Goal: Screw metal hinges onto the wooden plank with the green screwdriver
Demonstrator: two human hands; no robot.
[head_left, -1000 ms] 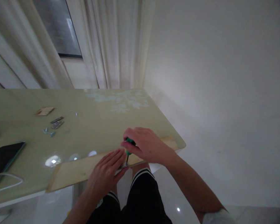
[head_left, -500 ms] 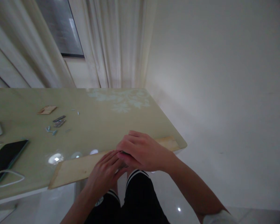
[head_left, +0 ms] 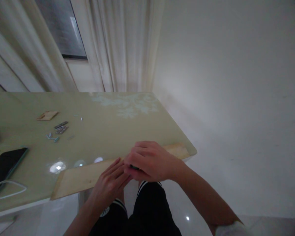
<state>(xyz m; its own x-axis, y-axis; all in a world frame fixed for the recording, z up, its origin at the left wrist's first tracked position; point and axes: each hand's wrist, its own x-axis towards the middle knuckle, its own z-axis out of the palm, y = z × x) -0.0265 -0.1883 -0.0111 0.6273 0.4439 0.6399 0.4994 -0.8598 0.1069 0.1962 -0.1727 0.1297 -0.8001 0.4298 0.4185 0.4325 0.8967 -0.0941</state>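
At the lower centre of the frame, your left hand (head_left: 110, 181) lay across a pale board (head_left: 85, 179) on the surface (head_left: 108, 131); whether its fingers pinched anything could not be told. The fingers of your right hand (head_left: 149, 160) clenched a dark, mostly hidden object (head_left: 134, 167). Good work here likely called for firm left pressure and a steady right wrist

we lay the left hand (head_left: 110, 182) with fingers extended on the wooden board (head_left: 75, 181), which lies along the near edge of the table (head_left: 108, 131). we curl the right hand (head_left: 149, 160) around a mostly hidden dark object (head_left: 134, 167), just beside the left fingers. farther left, we locate metal fittings (head_left: 61, 128), screws (head_left: 55, 139) and a black-screened device (head_left: 8, 164).
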